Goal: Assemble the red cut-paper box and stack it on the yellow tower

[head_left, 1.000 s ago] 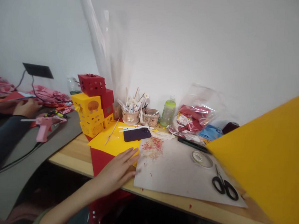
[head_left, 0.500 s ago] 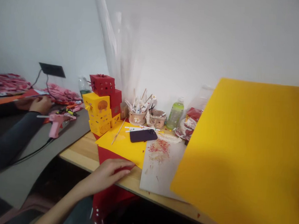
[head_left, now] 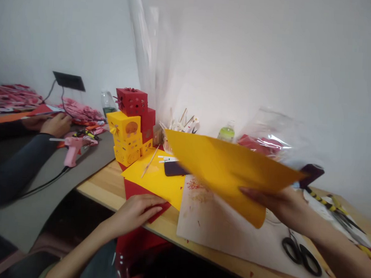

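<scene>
My right hand [head_left: 277, 205] grips the edge of a yellow paper sheet [head_left: 215, 157], which is tilted and curved in the air above the table. My left hand [head_left: 138, 211] rests at the table's front edge with its fingers stretched out, touching a red paper sheet [head_left: 138, 189]. Over that red sheet lies another yellow sheet [head_left: 166, 186], bearing a thin wooden stick [head_left: 150, 162] and a dark phone [head_left: 173, 169] partly covered by the raised sheet. Below my right hand is a pale board [head_left: 227, 229] with coloured scraps and black-handled scissors [head_left: 302, 255].
Cut-out red boxes [head_left: 133, 102] and yellow boxes [head_left: 125, 129] are stacked at the back. Behind the raised sheet are a green bottle [head_left: 226, 132] and a clear plastic bag [head_left: 268, 127]. At left, a pink glue gun [head_left: 74, 149] stands near another person's hands [head_left: 56, 124].
The raised yellow sheet has swung leftward and tipped flatter, bringing my right hand and the scissors into view. My left hand stays at the table edge.
</scene>
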`<state>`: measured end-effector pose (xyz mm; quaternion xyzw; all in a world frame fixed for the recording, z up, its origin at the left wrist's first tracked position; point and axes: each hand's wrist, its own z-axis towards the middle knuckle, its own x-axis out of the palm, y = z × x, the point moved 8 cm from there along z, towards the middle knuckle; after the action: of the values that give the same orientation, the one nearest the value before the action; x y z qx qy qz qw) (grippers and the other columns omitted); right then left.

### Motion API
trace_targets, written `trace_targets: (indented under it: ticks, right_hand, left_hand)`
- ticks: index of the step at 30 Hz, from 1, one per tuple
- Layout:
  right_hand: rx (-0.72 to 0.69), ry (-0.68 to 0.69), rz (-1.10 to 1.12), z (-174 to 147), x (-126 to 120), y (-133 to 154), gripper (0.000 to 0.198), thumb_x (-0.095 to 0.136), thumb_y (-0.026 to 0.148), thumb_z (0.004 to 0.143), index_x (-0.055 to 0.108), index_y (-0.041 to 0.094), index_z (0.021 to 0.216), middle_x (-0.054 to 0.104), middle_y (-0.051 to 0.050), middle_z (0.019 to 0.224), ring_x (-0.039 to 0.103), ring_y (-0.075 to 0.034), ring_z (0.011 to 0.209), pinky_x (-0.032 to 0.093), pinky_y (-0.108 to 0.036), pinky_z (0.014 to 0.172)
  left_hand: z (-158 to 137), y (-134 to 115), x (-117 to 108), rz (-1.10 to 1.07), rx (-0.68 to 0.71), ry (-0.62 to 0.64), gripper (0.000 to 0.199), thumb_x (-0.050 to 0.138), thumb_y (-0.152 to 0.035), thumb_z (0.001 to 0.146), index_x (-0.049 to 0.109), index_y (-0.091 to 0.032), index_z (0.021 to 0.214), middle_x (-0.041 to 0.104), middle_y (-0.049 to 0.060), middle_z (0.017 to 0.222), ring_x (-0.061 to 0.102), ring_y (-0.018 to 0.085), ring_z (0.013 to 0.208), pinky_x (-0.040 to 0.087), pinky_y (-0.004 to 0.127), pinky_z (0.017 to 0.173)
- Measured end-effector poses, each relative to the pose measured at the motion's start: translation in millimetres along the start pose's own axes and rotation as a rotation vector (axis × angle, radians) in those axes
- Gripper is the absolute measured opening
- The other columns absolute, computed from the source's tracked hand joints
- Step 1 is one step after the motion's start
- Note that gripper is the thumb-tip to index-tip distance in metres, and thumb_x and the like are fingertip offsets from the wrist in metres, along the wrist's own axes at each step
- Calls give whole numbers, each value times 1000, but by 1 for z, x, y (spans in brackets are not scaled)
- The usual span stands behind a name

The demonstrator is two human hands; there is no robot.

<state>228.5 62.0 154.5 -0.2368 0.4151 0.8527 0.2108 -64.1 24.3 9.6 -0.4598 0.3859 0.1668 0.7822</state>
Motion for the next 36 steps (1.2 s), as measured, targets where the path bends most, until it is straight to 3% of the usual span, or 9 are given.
trace_targets:
  ticks: [5, 7, 11, 15, 20, 23, 25, 30, 36]
  right_hand:
    - [-86, -328, -80, 36, -26, 14, 35, 52, 34, 88, 60, 17, 118, 64, -13, 120, 61, -29, 109, 49, -48, 90]
    - [-141, -210, -105, 37, -10, 25, 34, 57, 29, 82, 65, 20, 114, 64, -9, 123, 57, -29, 116, 43, -49, 99]
    - [-213, 179, -80, 35, 36, 42, 26, 62, 30, 76, 73, 29, 100, 74, 1, 100, 70, -24, 90, 57, -37, 78]
    - [-184, 32, -148, 46, 22, 42, 33, 49, 27, 84, 68, 29, 112, 69, 0, 113, 65, -26, 104, 52, -44, 89]
    - [-187, 269, -165, 49, 40, 48, 33, 51, 29, 83, 67, 28, 113, 70, 0, 112, 66, -25, 100, 54, -41, 86]
    - [-161, 150, -102, 53, 30, 50, 30, 45, 31, 86, 70, 27, 104, 73, 0, 101, 69, -25, 90, 58, -37, 70]
    - [-152, 44, -135, 54, 22, 50, 31, 43, 27, 86, 69, 27, 104, 71, -1, 104, 67, -26, 97, 56, -40, 76]
    - [-23, 285, 6, 46, 42, 27, 26, 54, 33, 83, 69, 21, 100, 73, -5, 102, 65, -27, 102, 53, -45, 88]
    - [67, -210, -147, 37, -61, -11, 38, 51, 49, 85, 62, 21, 109, 73, -9, 93, 71, -31, 80, 59, -48, 61]
  left_hand:
    - [-8, 10, -14, 31, -34, -65, 30, 45, -33, 93, 66, -22, 113, 71, 5, 111, 67, 19, 101, 52, 30, 89]
    - [-11, 14, -17, 36, -54, -68, 31, 46, -33, 92, 65, -22, 114, 71, 5, 111, 67, 19, 100, 53, 30, 88]
    - [-14, 16, -22, 48, -68, -71, 30, 47, -34, 92, 66, -22, 112, 72, 5, 109, 68, 19, 98, 54, 30, 87]
    - [-15, 15, -24, 55, -90, -59, 31, 46, -34, 92, 66, -22, 112, 71, 5, 110, 68, 19, 98, 54, 30, 86]
    - [-12, 14, -25, 40, -78, -58, 31, 46, -33, 92, 66, -21, 113, 71, 5, 110, 68, 19, 99, 54, 31, 87]
    - [-11, 14, -23, 37, -68, -60, 30, 47, -33, 92, 66, -23, 113, 71, 4, 111, 67, 19, 100, 53, 31, 89]
    - [-11, 15, -22, 41, -74, -54, 30, 47, -33, 91, 66, -24, 114, 71, 4, 112, 67, 19, 100, 53, 32, 89]
    - [-8, 6, -22, 18, -54, -44, 30, 46, -32, 92, 66, -23, 112, 71, 4, 112, 67, 19, 101, 52, 32, 90]
    - [-7, 10, -20, 33, -74, -50, 29, 47, -33, 91, 67, -24, 111, 70, 2, 112, 67, 19, 101, 53, 31, 90]
